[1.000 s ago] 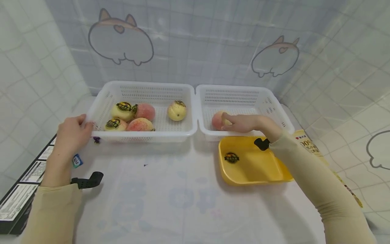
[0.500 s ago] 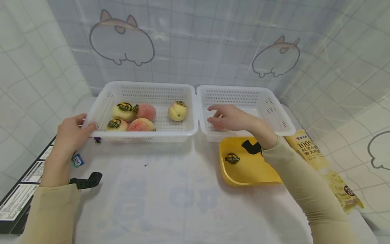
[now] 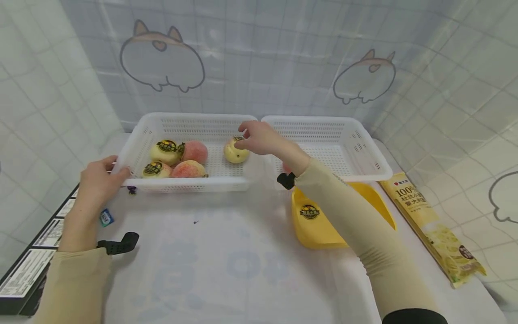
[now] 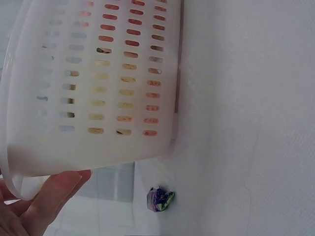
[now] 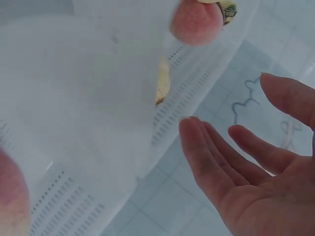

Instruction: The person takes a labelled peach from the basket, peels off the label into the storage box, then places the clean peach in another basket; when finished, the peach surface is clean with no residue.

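My left hand (image 3: 101,180) grips the front left corner of the left white basket (image 3: 190,185); in the left wrist view its fingers hook under the rim. In that basket, several peaches, some with black-and-gold labels, cluster at the left, among them a red-blushed peach (image 3: 188,169). A pale yellow peach (image 3: 234,155) lies apart on the right side. My right hand (image 3: 270,141) hangs above the wall between the baskets, fingers spread and holding nothing, fingertips overlapping the yellow peach. Behind my right wrist, a pink peach (image 5: 11,196) in the right white basket (image 3: 356,155) is mostly hidden.
A yellow tray (image 3: 317,236) stands before the right basket, partly under my right forearm. A pasta bag (image 3: 430,229) lies at the right. At the left are a black box with white labels (image 3: 48,234), a small blue packet (image 3: 106,218) and a purple wrapped piece (image 4: 160,199).
My right hand has let go of the pink peach in the right basket, lifted, and moved left to the yellow peach. My left hand stays on the basket corner.
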Action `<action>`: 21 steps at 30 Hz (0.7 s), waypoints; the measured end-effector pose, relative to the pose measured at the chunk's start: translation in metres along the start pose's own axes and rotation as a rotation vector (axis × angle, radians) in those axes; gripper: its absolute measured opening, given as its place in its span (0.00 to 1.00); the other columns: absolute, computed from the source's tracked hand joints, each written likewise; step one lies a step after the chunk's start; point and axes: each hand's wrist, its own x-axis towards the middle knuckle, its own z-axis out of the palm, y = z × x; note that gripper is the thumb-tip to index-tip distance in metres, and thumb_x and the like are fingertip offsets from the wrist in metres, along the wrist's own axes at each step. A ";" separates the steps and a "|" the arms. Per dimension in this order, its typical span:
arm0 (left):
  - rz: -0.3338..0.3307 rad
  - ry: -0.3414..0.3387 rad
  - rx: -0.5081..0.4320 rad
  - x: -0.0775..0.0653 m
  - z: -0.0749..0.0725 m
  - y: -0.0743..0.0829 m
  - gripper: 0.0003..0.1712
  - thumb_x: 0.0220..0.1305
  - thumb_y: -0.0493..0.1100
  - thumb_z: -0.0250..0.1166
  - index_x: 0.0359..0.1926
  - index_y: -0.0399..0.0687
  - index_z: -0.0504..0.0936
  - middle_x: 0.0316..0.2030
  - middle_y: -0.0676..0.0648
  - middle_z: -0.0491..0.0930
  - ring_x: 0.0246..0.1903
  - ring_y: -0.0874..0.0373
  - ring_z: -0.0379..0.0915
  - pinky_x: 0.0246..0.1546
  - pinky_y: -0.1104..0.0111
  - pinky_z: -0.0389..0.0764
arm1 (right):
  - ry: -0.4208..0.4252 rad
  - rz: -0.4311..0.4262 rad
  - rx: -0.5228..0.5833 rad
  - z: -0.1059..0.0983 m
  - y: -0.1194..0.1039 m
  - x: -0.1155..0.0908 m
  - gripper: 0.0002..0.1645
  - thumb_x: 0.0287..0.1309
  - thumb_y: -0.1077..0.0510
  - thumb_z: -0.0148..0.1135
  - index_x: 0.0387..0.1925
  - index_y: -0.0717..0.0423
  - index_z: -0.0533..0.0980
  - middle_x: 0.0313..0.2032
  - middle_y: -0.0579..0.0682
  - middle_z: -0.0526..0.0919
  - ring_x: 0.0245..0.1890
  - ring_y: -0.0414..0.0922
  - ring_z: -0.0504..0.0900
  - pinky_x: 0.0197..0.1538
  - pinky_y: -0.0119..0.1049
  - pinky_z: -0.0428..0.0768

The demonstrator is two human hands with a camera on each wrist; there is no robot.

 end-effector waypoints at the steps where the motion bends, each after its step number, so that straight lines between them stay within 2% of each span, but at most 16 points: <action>1: -0.001 0.003 -0.001 -0.001 0.000 0.001 0.41 0.75 0.55 0.46 0.77 0.34 0.48 0.66 0.21 0.60 0.53 0.30 0.66 0.53 0.34 0.73 | -0.009 0.006 -0.004 0.000 -0.002 0.006 0.33 0.66 0.46 0.60 0.66 0.58 0.69 0.61 0.56 0.78 0.60 0.51 0.75 0.62 0.44 0.75; 6: 0.006 0.023 0.007 -0.003 0.001 0.002 0.41 0.75 0.54 0.46 0.76 0.32 0.49 0.64 0.21 0.62 0.52 0.31 0.67 0.51 0.36 0.74 | -0.059 0.058 0.007 -0.001 -0.010 0.032 0.36 0.65 0.47 0.62 0.68 0.59 0.67 0.66 0.54 0.72 0.62 0.50 0.72 0.63 0.45 0.74; 12: 0.004 0.030 0.001 -0.003 -0.001 0.001 0.41 0.75 0.55 0.47 0.76 0.33 0.50 0.64 0.22 0.63 0.52 0.31 0.67 0.50 0.35 0.74 | -0.122 0.190 0.043 -0.001 -0.007 0.053 0.38 0.64 0.50 0.64 0.70 0.59 0.63 0.69 0.54 0.66 0.67 0.50 0.68 0.67 0.45 0.71; 17: -0.009 0.026 -0.004 -0.003 -0.001 0.000 0.41 0.75 0.55 0.48 0.76 0.34 0.50 0.64 0.23 0.64 0.52 0.31 0.68 0.51 0.34 0.75 | -0.185 0.192 -0.031 0.006 -0.005 0.063 0.39 0.64 0.52 0.64 0.70 0.61 0.62 0.68 0.55 0.67 0.67 0.50 0.68 0.69 0.44 0.69; 21: -0.009 0.026 -0.010 -0.004 0.001 0.001 0.40 0.75 0.54 0.49 0.77 0.35 0.50 0.64 0.23 0.64 0.51 0.31 0.70 0.49 0.35 0.76 | -0.250 0.167 -0.112 0.008 -0.006 0.067 0.34 0.66 0.53 0.61 0.68 0.61 0.63 0.65 0.55 0.71 0.66 0.50 0.69 0.70 0.45 0.68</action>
